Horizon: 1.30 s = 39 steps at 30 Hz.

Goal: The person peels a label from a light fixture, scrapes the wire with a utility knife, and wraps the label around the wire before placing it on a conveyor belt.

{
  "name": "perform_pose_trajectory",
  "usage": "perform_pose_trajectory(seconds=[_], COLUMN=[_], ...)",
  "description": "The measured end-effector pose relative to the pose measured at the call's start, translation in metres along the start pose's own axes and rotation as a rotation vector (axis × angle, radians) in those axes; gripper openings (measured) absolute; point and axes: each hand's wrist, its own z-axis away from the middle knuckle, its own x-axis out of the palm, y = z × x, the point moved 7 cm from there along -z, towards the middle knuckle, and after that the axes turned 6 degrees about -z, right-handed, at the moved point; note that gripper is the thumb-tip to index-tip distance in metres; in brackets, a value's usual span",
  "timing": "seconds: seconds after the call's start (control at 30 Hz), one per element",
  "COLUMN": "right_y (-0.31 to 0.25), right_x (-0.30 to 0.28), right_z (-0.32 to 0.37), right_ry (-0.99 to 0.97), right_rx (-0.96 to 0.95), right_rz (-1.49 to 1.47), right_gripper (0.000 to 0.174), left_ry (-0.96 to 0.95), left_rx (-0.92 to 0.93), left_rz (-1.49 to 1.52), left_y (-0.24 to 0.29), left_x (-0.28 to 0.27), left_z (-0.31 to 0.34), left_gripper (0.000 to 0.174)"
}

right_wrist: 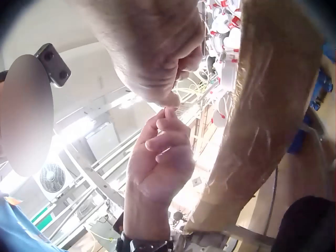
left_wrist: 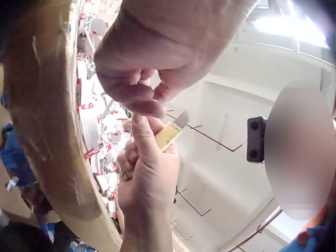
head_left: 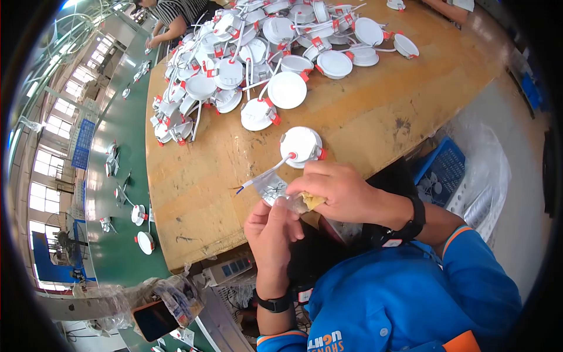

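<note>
In the head view my left hand (head_left: 271, 234) pinches the edge of a small clear plastic bag (head_left: 273, 189) between thumb and fingers. Silvery bits show inside the bag. My right hand (head_left: 343, 190) meets it at the bag's other side and grips a short knife with a yellow handle (left_wrist: 167, 137). Its bare metal blade sticks out past the thumb in the left wrist view. Just beyond the hands a round white downlight (head_left: 302, 145) lies on the table, its white cable running toward the bag and ending in bare coloured wires.
A large heap of white downlights (head_left: 287, 89) with red clips covers the far side of the brown table (head_left: 217, 193). Along the left runs a green conveyor (head_left: 117, 199) carrying scattered lamps. A blue crate (head_left: 443, 167) stands low at right; a phone (head_left: 155, 321) hangs at lower left.
</note>
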Motion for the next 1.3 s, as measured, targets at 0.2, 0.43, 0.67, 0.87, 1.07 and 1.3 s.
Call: perform_pose_trajectory(seconds=[0.2, 0.43, 0.67, 0.87, 1.07, 1.3], right_y=[0.001, 0.002, 0.005, 0.019, 0.028, 0.035], right_x=[-0.018, -0.030, -0.045, -0.034, -0.018, -0.024], right_z=[-0.023, -0.044, -0.045, -0.012, 0.029, 0.059], right_ry=[0.059, -0.055, -0.018, -0.005, -0.031, 0.097], right_rx=[0.024, 0.245, 0.445, 0.694, 0.740, 0.696], right_rz=[-0.140, -0.342, -0.770, -0.950, -0.924, -0.943], right_gripper=[0.018, 0.015, 0.008, 0.009, 0.011, 0.029], left_ry=[0.120, 0.172, -0.184, -0.220, -0.176, -0.105], left_rx=[0.333, 0.562, 0.271, -0.116, -0.337, -0.305], left_rz=[-0.387, -0.314, 0.007, 0.524, 0.558, 0.656], left_y=[0.024, 0.045, 0.032, 0.012, -0.044, -0.050], left_x=[-0.008, 0.002, 0.042, 0.064, 0.067, 0.064], left_z=[0.009, -0.012, -0.035, 0.008, 0.032, 0.035], left_gripper=[0.011, 0.068, 0.017, 0.019, 0.023, 0.037])
